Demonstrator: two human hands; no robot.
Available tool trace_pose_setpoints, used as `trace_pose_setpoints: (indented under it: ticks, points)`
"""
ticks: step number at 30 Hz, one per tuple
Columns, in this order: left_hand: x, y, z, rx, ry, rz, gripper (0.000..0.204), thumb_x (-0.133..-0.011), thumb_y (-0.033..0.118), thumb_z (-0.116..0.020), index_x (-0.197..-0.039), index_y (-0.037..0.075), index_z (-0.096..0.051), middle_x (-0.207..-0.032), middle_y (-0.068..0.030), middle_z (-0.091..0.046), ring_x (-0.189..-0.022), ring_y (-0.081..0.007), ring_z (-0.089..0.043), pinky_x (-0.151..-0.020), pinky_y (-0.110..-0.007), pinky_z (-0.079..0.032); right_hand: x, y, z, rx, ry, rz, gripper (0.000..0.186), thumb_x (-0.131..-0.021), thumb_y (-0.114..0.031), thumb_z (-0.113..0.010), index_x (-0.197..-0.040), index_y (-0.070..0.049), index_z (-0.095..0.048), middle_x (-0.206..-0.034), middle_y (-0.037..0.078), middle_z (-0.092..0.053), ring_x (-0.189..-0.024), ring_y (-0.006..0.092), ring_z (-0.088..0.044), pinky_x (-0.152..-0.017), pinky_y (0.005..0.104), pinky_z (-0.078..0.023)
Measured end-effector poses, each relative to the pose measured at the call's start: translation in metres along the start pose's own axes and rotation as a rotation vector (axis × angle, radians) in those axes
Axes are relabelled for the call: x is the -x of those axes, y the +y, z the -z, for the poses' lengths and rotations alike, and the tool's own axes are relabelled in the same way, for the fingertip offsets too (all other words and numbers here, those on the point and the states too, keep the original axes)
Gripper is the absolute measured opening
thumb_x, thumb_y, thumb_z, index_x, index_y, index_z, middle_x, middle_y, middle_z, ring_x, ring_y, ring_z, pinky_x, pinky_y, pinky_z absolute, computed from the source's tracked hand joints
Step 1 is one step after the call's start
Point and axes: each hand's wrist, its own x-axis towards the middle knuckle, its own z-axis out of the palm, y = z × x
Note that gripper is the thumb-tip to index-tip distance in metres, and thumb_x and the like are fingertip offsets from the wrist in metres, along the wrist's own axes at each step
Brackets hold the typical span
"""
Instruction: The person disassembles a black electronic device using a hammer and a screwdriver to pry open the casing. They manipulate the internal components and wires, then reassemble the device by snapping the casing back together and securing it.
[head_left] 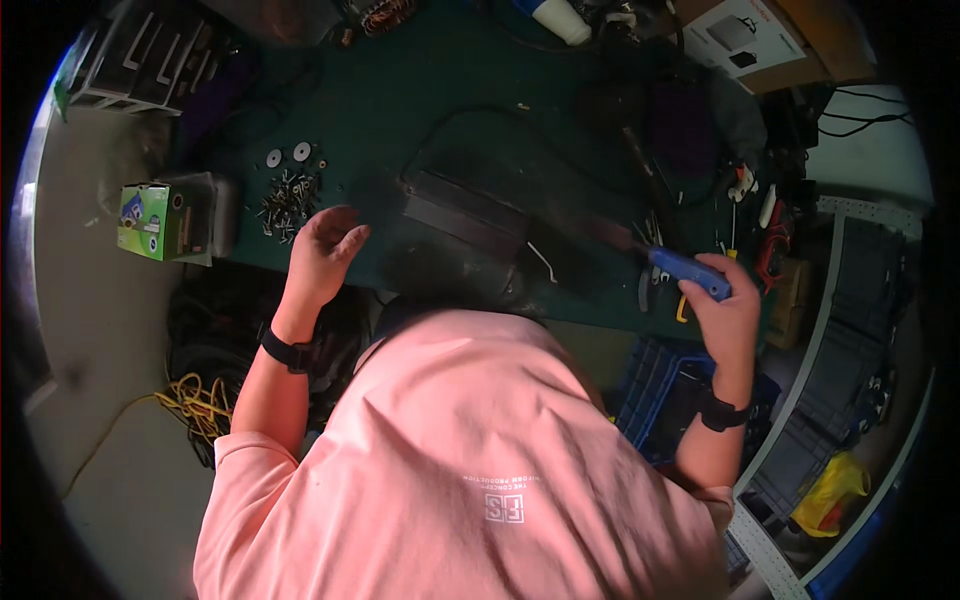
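My right hand (728, 300) is closed around the blue handle of a blue-handled tool (690, 272). A dark, brownish flat end points left from it; its exact kind is too dim to make out. Near the table's front edge, my left hand (328, 252) has its fingers loosely curled and the thumb apart, with nothing in it. Beside its fingertips lies a pile of screws (290, 200). Between the hands sits a dark, long metal block (463, 215) on the green table mat (400, 110), with dark smudges around it. A thin bent white rod (543, 260) lies by its right end.
Two round discs (302, 152) lie beyond the screws. A green box (158, 222) stands at the left edge. Several hand tools, among them a screwdriver (733, 230), are spread at the right. A cardboard box (790, 45) and a drawer unit (150, 55) stand at the back corners.
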Motion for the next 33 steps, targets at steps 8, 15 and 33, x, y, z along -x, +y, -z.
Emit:
trace_pose_setpoints:
  ticks: [8,15,33]
  points:
    - [0.017,-0.001,0.005,-0.171,-0.028,-0.076,0.032,-0.090,0.011,-0.073,-0.117,-0.002,-0.063,-0.093,-0.0033,-0.067,-0.083,-0.0100,-0.061,-0.076,-0.027,-0.050,-0.003,-0.072,0.020,0.049,0.040,0.283,0.030,-0.078,-0.005,-0.079,-0.105,-0.004,-0.066,-0.097,0.007,-0.067,-0.089,0.0197,-0.063,-0.081,0.0317,-0.050]
    - [0.035,0.000,-0.009,-0.143,0.004,-0.095,0.034,-0.088,0.009,-0.075,-0.117,-0.001,-0.063,-0.100,-0.0063,-0.063,-0.082,-0.0109,-0.060,-0.075,-0.027,-0.050,-0.026,-0.139,0.002,-0.071,-0.082,0.805,0.028,-0.077,-0.002,-0.079,-0.101,-0.002,-0.064,-0.092,0.010,-0.065,-0.079,0.0218,-0.063,-0.072,0.0292,-0.051]
    - [0.038,-0.021,0.004,-0.188,-0.017,-0.208,0.033,-0.084,0.013,-0.076,-0.112,-0.002,-0.065,-0.098,-0.0128,-0.061,-0.081,-0.0235,-0.064,-0.074,-0.034,-0.053,-0.029,-0.239,-0.068,0.060,-0.280,0.886,0.024,-0.079,-0.012,-0.077,-0.097,-0.005,-0.062,-0.082,0.013,-0.065,-0.070,0.0308,-0.065,-0.063,0.0351,-0.051]
